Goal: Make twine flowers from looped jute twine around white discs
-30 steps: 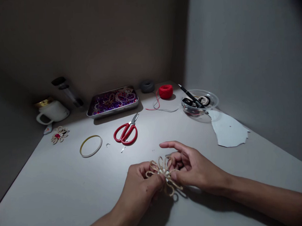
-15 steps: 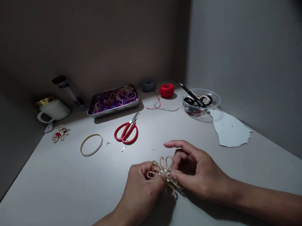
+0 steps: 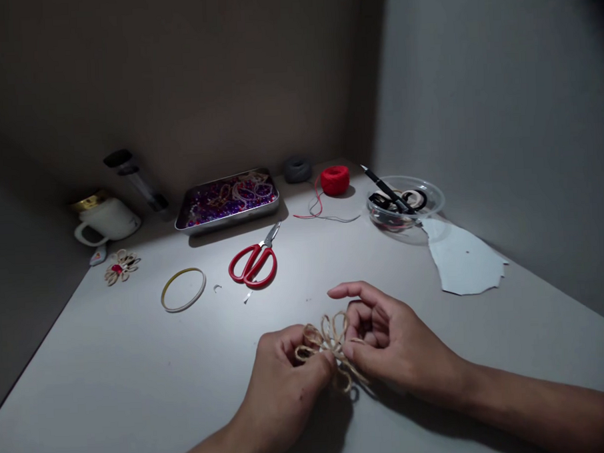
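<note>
A twine flower [image 3: 326, 327] of several tan loops around a white centre is held up between my two hands, just above the table. My left hand [image 3: 289, 380] pinches its centre and left side between thumb and fingers. On the flower's right side, my right hand [image 3: 394, 339] closes thumb and fingers on a twine loop, with the index finger stretched out above. The fingertips hide part of the centre and the lower loops. Beyond my hands lie red-handled scissors [image 3: 253, 263] and a thin bangle [image 3: 183, 290].
At the back stand a metal tray of beads [image 3: 226, 220], grey yarn [image 3: 297, 169] and red yarn [image 3: 335, 180]. A clear bowl [image 3: 434, 201] with a pen and white card [image 3: 466, 263] lie right. A mug [image 3: 112, 220] and a finished-looking twine flower [image 3: 122, 267] are left.
Both hands stay nearly in place on the twine flower. My right hand's middle fingers have shifted slightly near its loops. The view has moved a little.
</note>
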Available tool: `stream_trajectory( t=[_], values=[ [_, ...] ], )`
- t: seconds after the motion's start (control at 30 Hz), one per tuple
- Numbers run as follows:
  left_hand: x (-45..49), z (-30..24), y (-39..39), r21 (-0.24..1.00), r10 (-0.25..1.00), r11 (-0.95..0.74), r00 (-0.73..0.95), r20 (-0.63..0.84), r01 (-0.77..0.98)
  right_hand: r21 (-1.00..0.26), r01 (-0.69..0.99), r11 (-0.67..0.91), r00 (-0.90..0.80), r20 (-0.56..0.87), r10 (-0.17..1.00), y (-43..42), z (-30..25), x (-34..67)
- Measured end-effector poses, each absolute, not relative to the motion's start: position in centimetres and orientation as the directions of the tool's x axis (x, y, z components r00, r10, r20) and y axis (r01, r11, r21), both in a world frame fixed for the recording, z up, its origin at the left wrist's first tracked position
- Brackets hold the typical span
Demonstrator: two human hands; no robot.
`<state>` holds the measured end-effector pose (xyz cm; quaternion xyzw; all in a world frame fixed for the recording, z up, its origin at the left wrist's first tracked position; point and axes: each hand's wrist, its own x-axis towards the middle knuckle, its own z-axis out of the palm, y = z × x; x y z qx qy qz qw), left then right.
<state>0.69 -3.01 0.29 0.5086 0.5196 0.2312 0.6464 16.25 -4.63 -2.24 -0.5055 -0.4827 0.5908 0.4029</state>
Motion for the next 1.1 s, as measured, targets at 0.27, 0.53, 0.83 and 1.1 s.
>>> stream_trajectory(
  t=[0.27,0.53,0.83,1.1],
  values=[
    [0.69,0.18,-3.02,0.899,0.826,0.371,0.36,-0.435,0.234,-0.965,-0.096,-0.242,-0.291,-0.206,0.934,-4.42,-1.72,16.42],
    [0.53,-0.04,-2.87,0.896,0.801,0.354,0.408,-0.439,0.268,-0.955,-0.076,-0.287,-0.251,-0.26,0.932,-4.42,-1.92,16.07],
    [-0.03,-0.01,-2.73,0.907,0.754,0.368,0.506,-0.419,0.203,-0.951,-0.057,-0.304,-0.258,-0.28,0.925,-4.26,-1.71,16.27],
    [0.67,-0.2,-2.83,0.894,0.804,0.366,0.396,-0.443,0.257,-0.939,-0.166,-0.301,-0.336,-0.233,0.913,-4.26,-1.94,16.61]
  ],
)
